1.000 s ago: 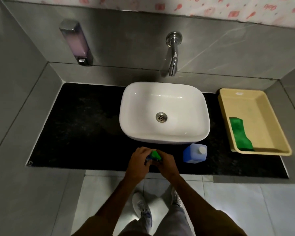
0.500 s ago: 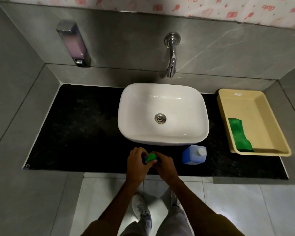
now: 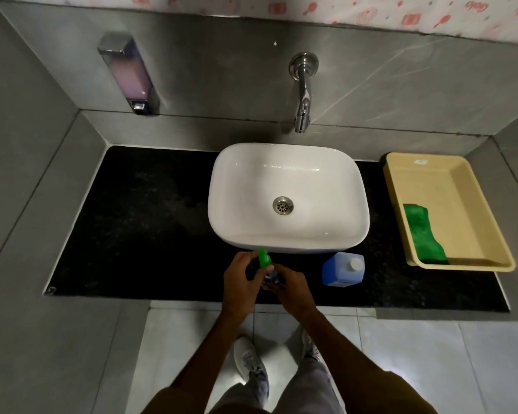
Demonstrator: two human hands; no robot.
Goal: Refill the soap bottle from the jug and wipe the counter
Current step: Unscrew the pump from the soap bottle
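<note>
A small clear soap bottle (image 3: 270, 277) stands at the front edge of the black counter (image 3: 138, 222), just before the basin. My right hand (image 3: 290, 286) is wrapped around its body. My left hand (image 3: 243, 282) pinches its green cap (image 3: 264, 258), which sits tilted above the bottle's neck. A blue jug (image 3: 343, 269) with a white cap stands on the counter right of my hands, untouched. A green cloth (image 3: 423, 234) lies in the yellow tray (image 3: 488, 234) at the right.
A white basin (image 3: 287, 174) sits mid-counter under a wall tap (image 3: 302, 91). A wall soap dispenser (image 3: 129, 73) hangs at the back left. Grey tiled walls close in both counter ends. My shoes stand on the white floor tiles below.
The green cap has risen and tipped away from the bottle in my left hand. My right hand has stayed around the bottle. The camera view shifted slightly.
</note>
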